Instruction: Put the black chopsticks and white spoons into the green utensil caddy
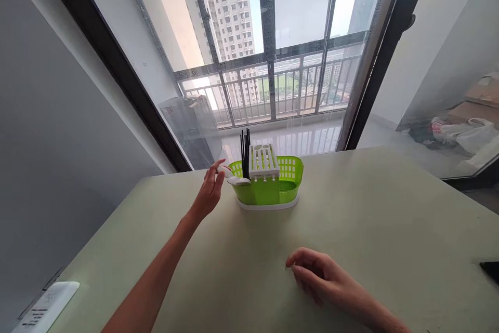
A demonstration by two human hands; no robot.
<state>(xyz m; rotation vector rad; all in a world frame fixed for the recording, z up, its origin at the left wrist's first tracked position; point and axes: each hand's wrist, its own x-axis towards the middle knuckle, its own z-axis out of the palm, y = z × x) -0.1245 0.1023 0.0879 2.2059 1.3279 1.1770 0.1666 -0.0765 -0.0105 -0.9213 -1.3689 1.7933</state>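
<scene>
At the far side of the table, a bright green plastic utensil caddy [267, 195] stands on a white base. My left hand [210, 187] reaches to its left end, fingers closed around a white spoon [224, 171]. A second white spoon [238, 181] leans out over the front rim just beside it. Several black chopsticks [245, 154] stand upright in the left compartment. A white slotted rack [264, 161] covers the middle section. Nearer to me, my right hand [323, 276] hovers low over the table, curled, thumb and forefinger pinched at a tiny pale bit too small to name.
The pale green table [370, 218] spreads around the caddy. A white power strip or similar device [50, 304] lies at the near left corner, and a dark object [489, 270] sits at the right edge. Glass doors [273, 63] rise beyond the table; bags [471, 133] lie behind glass at right.
</scene>
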